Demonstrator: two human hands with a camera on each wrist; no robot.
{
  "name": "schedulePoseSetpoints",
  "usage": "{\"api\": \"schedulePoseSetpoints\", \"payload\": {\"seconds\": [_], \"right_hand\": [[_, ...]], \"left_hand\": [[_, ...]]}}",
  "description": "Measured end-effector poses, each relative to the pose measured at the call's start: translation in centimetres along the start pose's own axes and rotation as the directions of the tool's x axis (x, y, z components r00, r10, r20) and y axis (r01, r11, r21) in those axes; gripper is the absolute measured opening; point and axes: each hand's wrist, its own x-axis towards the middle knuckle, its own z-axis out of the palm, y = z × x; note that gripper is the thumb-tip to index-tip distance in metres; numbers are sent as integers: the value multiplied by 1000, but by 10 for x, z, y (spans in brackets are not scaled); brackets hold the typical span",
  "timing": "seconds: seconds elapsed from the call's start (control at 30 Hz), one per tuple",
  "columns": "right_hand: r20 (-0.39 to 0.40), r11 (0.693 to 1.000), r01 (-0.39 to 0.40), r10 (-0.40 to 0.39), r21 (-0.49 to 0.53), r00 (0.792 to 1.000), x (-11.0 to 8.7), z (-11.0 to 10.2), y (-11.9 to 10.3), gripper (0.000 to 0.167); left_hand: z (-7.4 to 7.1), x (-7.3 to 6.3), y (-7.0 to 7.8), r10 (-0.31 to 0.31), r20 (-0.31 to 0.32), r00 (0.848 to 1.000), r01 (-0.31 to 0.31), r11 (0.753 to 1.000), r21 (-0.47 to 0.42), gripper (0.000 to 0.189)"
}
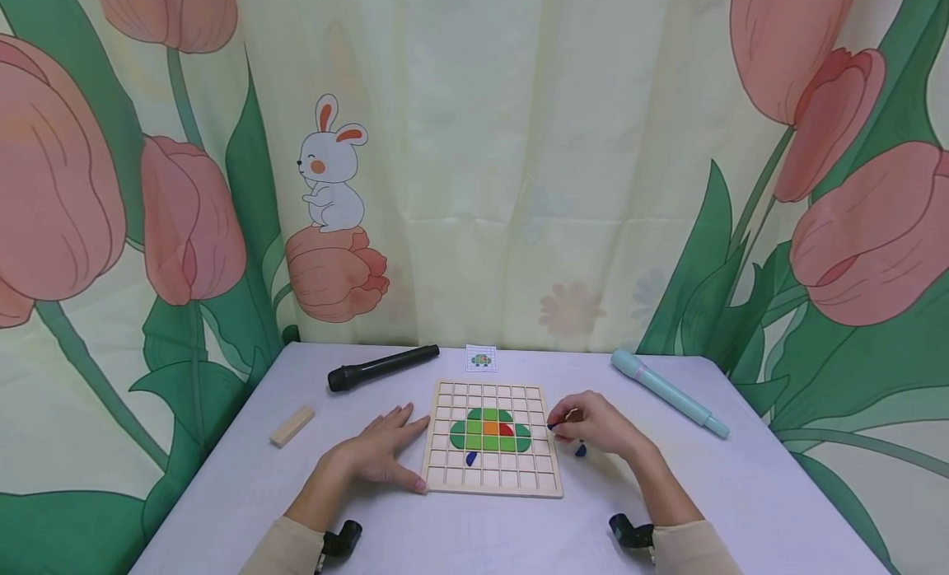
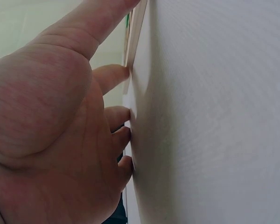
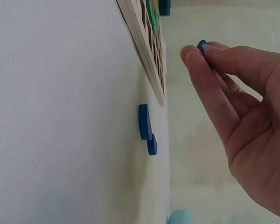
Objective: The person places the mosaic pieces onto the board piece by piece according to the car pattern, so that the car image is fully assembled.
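A square wooden grid board [image 1: 492, 481] lies mid-table, with green, orange and red pieces forming a pattern in its cells. One small blue piece [image 1: 471, 458] sits in a lower cell. My left hand [image 1: 381, 450] is spread flat beside the board, thumb and forefinger at its left edge. Over the right edge, my right hand [image 1: 596, 427] pinches another blue piece [image 3: 202, 45] between thumb and fingertips. On the table under that hand lie two blue pieces [image 3: 144, 122], one partly behind the other in the right wrist view.
A small pattern card [image 1: 481, 359] is behind the board. To its left lies a black microphone-shaped thing [image 1: 381, 369], and a wooden block [image 1: 292, 427] rests farther left. A pale teal stick-like thing [image 1: 670, 394] lies at the back right. Behind the table hangs a curtain [image 1: 474, 163].
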Motion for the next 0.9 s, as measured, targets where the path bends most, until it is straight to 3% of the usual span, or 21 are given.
{"api": "schedulePoseSetpoints", "payload": {"seconds": [0.33, 0.6, 0.9], "right_hand": [[-3, 1000, 16, -16, -25, 1000, 12, 11, -9, 16], [-12, 993, 117, -117, 28, 993, 30, 20, -27, 17], [-59, 989, 122, -117, 89, 991, 45, 39, -52, 15]], "left_hand": [[2, 0, 2, -21, -2, 1000, 20, 1000, -9, 113], [2, 1, 0, -19, -3, 1000, 19, 1000, -4, 112], [2, 1, 2, -30, -1, 1000, 30, 999, -12, 113]]}}
